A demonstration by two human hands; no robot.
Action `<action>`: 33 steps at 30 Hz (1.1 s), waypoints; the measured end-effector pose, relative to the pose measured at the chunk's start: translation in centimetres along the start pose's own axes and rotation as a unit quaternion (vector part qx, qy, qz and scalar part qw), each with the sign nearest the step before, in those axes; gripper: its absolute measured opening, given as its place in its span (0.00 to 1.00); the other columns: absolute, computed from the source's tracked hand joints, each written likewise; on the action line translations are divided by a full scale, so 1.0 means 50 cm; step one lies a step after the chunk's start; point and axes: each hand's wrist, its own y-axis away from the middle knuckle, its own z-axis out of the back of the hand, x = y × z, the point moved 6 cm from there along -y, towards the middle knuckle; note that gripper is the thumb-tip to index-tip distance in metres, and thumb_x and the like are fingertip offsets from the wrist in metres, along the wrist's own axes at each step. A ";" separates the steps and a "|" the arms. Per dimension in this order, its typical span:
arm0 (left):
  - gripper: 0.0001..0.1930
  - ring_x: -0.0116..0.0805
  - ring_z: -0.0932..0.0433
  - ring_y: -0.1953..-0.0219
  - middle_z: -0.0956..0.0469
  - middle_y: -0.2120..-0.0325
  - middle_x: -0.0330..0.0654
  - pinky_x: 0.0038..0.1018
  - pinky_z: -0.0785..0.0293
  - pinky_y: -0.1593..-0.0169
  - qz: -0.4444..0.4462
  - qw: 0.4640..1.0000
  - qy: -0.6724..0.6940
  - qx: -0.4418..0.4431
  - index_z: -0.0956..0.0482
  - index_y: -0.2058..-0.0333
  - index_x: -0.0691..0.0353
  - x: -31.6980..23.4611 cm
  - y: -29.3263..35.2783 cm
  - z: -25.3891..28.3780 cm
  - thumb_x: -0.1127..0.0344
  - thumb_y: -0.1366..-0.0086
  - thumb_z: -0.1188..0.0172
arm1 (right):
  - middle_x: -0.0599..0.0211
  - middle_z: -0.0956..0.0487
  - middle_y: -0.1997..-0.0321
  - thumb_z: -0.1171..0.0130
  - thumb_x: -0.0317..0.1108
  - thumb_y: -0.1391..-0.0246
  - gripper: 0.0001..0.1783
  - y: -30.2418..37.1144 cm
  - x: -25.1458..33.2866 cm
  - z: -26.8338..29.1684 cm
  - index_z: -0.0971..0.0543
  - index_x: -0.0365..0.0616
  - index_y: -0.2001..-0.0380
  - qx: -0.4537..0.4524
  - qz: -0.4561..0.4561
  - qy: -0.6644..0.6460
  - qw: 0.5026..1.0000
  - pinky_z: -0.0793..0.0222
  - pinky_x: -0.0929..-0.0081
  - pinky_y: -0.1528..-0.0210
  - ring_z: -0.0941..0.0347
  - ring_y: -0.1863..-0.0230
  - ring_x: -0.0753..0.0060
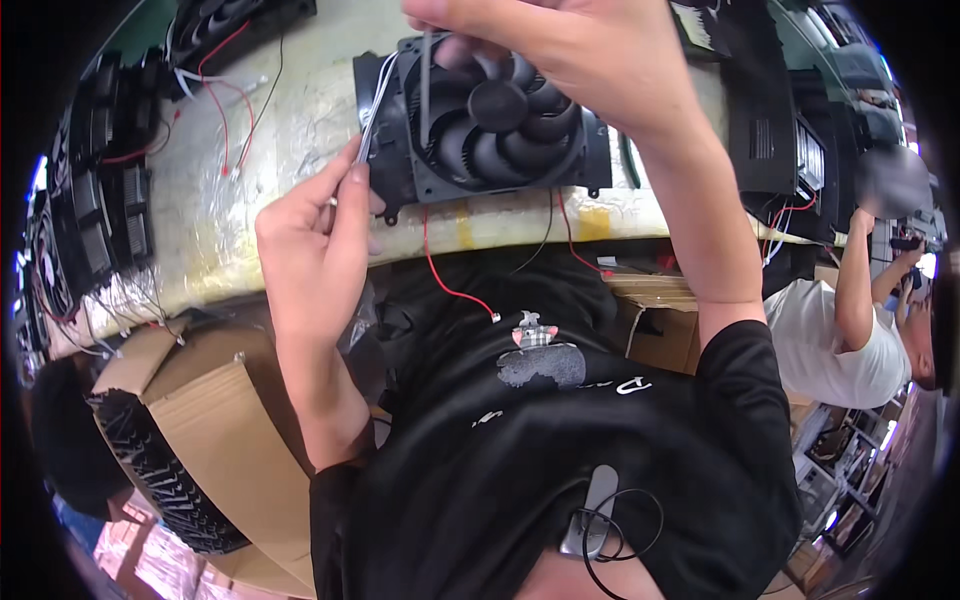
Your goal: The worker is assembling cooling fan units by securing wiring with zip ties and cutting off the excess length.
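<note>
A black cooling fan (497, 108) in a square frame lies on a wider black housing (597, 150) at the table's near edge. My left hand (318, 225) is closed at the housing's left side, thumb and fingers pinching a bundle of thin white strips (375, 112) that look like cable ties. Over the fan's far side reaches my right hand (560, 45), its fingers bent together at the picture's top edge. From them a thin grey strip (426, 95) hangs down over the fan's left side; its exact kind is unclear. Red wires (440, 275) hang from the housing toward me.
More black fan units (120, 170) line the table's left side, some with red wires. White strips (205, 85) lie on the plastic-covered tabletop (235, 150). Below left stands an open cardboard box (225, 430). A person in a white shirt (835, 345) is at the right.
</note>
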 end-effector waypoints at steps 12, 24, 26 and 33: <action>0.14 0.16 0.31 0.82 0.25 0.79 0.34 0.15 0.34 0.78 0.038 0.997 0.067 -0.007 0.22 0.50 0.69 0.022 0.008 -0.005 0.73 0.32 0.44 | 0.67 0.19 0.74 0.37 0.26 0.45 0.07 -0.047 -0.083 -0.053 0.19 0.30 0.68 -0.015 -0.035 0.058 0.998 0.29 0.87 0.72 0.24 0.75 0.85; 0.14 0.14 0.32 0.81 0.22 0.80 0.35 0.14 0.35 0.77 0.017 1.000 0.016 0.007 0.21 0.51 0.69 0.009 -0.005 0.007 0.72 0.34 0.43 | 0.66 0.19 0.75 0.37 0.27 0.45 0.09 -0.046 -0.078 -0.058 0.19 0.29 0.67 0.001 -0.047 0.061 0.997 0.30 0.88 0.75 0.25 0.77 0.85; 0.14 0.13 0.32 0.81 0.22 0.80 0.36 0.14 0.36 0.77 0.008 1.000 -0.006 0.021 0.21 0.51 0.69 0.006 -0.008 0.006 0.72 0.34 0.42 | 0.66 0.19 0.75 0.36 0.28 0.45 0.09 -0.045 -0.082 -0.054 0.19 0.29 0.67 -0.007 -0.052 0.048 0.997 0.30 0.87 0.75 0.26 0.78 0.86; 0.13 0.13 0.33 0.82 0.21 0.80 0.36 0.14 0.37 0.78 -0.010 1.000 0.008 0.021 0.20 0.51 0.69 0.008 -0.009 0.005 0.72 0.34 0.42 | 0.67 0.19 0.76 0.36 0.28 0.45 0.09 -0.044 -0.083 -0.057 0.19 0.29 0.68 0.009 -0.080 0.044 0.996 0.30 0.88 0.76 0.27 0.78 0.86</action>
